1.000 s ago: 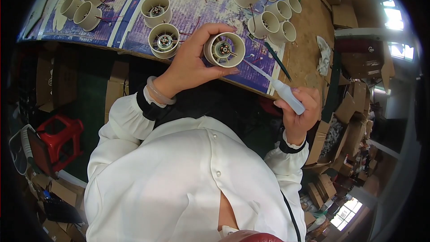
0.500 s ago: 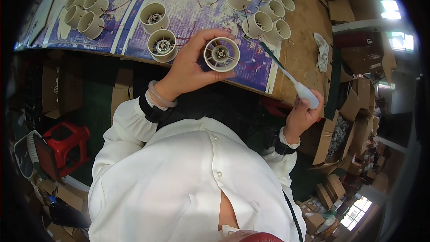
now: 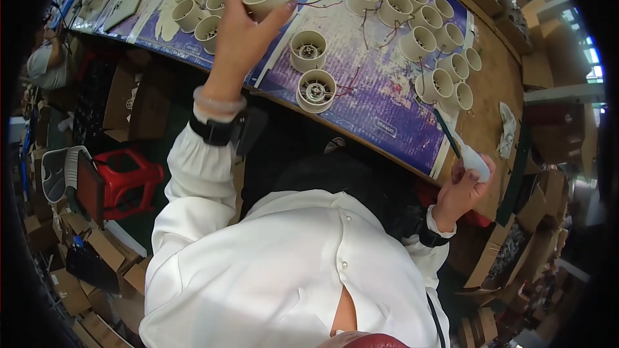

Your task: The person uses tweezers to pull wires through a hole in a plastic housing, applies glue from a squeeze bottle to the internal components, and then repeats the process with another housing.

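My left hand (image 3: pixel 240 42) is wrapped round a cream cylindrical fan housing (image 3: pixel 265 1), raised near the group of housings at the left. Its rim is tilted, so its inside hardly shows. Thin red and dark wires trail from it to the right. At the table's front right, my right hand (image 3: pixel 465 194) grips a white squeeze bottle (image 3: pixel 475 165) with a thin spout. A narrow dark green strip (image 3: pixel 446 132) runs beside the spout; whether I hold it too, I cannot tell. Two housings, one behind (image 3: pixel 308 59) and one in front (image 3: pixel 316 98), stand upright mid-table, motors visible inside.
Several more cream housings (image 3: pixel 433 87) with wires stand at the right of the purple-and-white covered table (image 3: pixel 380 113), others (image 3: pixel 187 16) at the left. A crumpled white cloth (image 3: pixel 507 129) lies on the right edge. Below left are a red stool (image 3: pixel 132 180) and cardboard boxes.
My left hand has carried the housing from the front middle to the left group, tilting it. The view has swung left. My right hand keeps its grip on the bottle.
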`<state>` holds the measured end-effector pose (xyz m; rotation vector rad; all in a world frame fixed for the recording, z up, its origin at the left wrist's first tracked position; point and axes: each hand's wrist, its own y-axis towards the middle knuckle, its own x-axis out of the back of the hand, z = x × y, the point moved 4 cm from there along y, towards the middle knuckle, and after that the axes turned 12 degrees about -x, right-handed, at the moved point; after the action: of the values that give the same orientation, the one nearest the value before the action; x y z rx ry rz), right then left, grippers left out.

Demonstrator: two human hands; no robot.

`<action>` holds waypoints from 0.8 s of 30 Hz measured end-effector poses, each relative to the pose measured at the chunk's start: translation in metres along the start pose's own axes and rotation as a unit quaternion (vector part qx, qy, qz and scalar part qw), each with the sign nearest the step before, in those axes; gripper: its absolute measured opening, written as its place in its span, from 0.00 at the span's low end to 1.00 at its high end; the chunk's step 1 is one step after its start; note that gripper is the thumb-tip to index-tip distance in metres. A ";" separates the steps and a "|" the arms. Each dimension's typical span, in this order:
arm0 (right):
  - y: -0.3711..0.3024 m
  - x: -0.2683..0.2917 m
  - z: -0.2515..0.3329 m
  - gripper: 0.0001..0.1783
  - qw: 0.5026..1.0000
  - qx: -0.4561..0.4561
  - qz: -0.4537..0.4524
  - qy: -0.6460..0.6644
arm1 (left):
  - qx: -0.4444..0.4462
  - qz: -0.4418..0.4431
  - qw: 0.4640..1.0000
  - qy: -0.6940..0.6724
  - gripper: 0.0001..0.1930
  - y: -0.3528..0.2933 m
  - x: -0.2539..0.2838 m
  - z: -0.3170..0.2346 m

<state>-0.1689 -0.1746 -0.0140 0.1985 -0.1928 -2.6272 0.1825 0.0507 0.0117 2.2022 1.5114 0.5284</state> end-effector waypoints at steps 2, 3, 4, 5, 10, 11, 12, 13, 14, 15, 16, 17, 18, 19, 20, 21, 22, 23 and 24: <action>0.000 -0.007 0.001 0.26 1.000 0.005 0.018 0.004 | 0.004 0.068 0.991 0.114 0.33 0.009 -0.001 0.023; 0.000 -0.010 0.001 0.26 1.000 0.004 0.017 0.002 | 0.006 0.103 0.980 0.169 0.33 0.011 -0.003 0.033; 0.000 -0.013 0.003 0.26 1.000 0.005 0.019 0.004 | 0.008 0.104 0.980 0.168 0.33 0.012 -0.003 0.041; 0.000 -0.018 0.005 0.26 1.000 0.006 0.021 0.005 | -0.005 0.101 0.978 0.184 0.33 0.012 -0.003 0.047; 0.001 -0.043 0.008 0.30 0.999 0.035 -0.015 -0.034 | -0.127 0.062 0.960 0.240 0.31 0.008 0.000 0.045; 0.001 -0.045 0.007 0.30 0.999 0.034 -0.018 -0.038 | -0.176 0.045 0.951 0.251 0.31 0.005 0.001 0.038; 0.000 -0.048 0.005 0.29 0.999 0.027 -0.002 -0.032 | -0.174 0.047 0.952 0.248 0.31 0.000 0.003 0.032; 0.000 -0.052 0.004 0.29 0.999 0.019 0.017 -0.025 | -0.170 0.092 0.960 0.203 0.31 -0.008 0.003 0.023; 0.000 -0.055 0.002 0.28 0.999 0.011 0.034 -0.019 | -0.164 0.137 0.964 0.157 0.32 -0.015 0.003 0.014; 0.000 -0.057 0.001 0.28 0.999 0.010 0.033 -0.021 | -0.159 0.180 0.964 0.110 0.32 -0.019 0.000 0.010; 0.000 -0.061 -0.003 0.27 0.999 0.007 0.043 -0.020 | -0.158 0.179 0.965 0.109 0.32 -0.022 -0.001 0.009; -0.001 -0.065 -0.006 0.26 0.998 0.004 0.052 -0.019 | -0.143 0.216 0.961 0.095 0.33 -0.025 -0.006 0.010; -0.001 -0.068 -0.008 0.25 0.998 0.001 0.061 -0.018 | -0.128 0.252 0.956 0.081 0.33 -0.028 -0.012 0.010; -0.001 -0.070 -0.009 0.25 0.998 0.001 0.061 -0.019 | -0.113 0.289 0.948 0.066 0.34 -0.031 -0.016 0.012; -0.001 -0.073 -0.009 0.25 0.997 0.004 0.068 -0.021 | -0.113 0.289 0.949 0.065 0.34 -0.032 -0.017 0.014; -0.001 -0.075 -0.010 0.24 0.997 0.006 0.074 -0.023 | -0.110 0.297 0.945 0.082 0.35 -0.032 -0.018 0.019; -0.001 -0.076 -0.010 0.23 0.996 0.009 0.079 -0.025 | -0.108 0.305 0.941 0.099 0.35 -0.030 -0.020 0.022; -0.001 -0.076 -0.011 0.23 0.997 0.009 0.078 -0.027 | -0.105 0.313 0.937 0.116 0.36 -0.030 -0.021 0.024; -0.001 -0.075 -0.012 0.23 0.997 0.009 0.075 -0.031 | -0.105 0.314 0.937 0.115 0.36 -0.030 -0.021 0.025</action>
<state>-0.1021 -0.1381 -0.0184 0.1045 -0.2429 -2.4843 0.1650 0.0380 -0.0271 2.4843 0.7557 1.1196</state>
